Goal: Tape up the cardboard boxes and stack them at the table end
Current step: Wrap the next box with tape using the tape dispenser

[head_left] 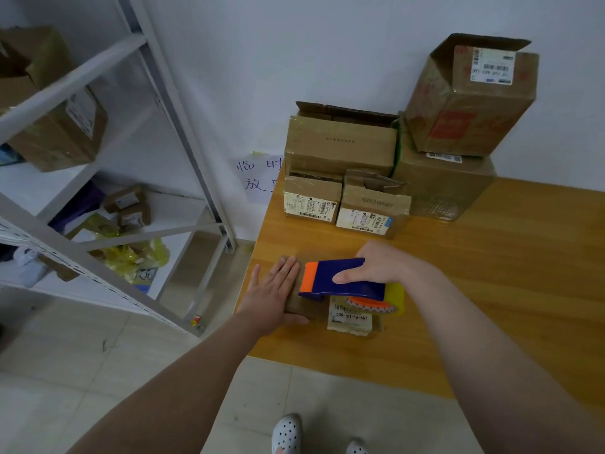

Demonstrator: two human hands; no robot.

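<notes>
Left hand [273, 291] flat on box [351, 317], fingers [288, 270] together | right hand [384, 263] grips tape dispenser [324, 268], hiding box top

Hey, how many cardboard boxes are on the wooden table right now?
6: the nearest box, two small boxes beyond it, a wide box behind those, a big box on its right, a tilted box atop that. More may be hidden behind.

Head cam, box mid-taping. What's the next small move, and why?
Probably draw the tape dispenser rightward along the top of the small box to lay a strip. The right hand grips it, with its orange end down on the box. The left hand lies flat on the box, pinning it near the table edge. I can't tell whether any tape is stuck down yet.
</notes>
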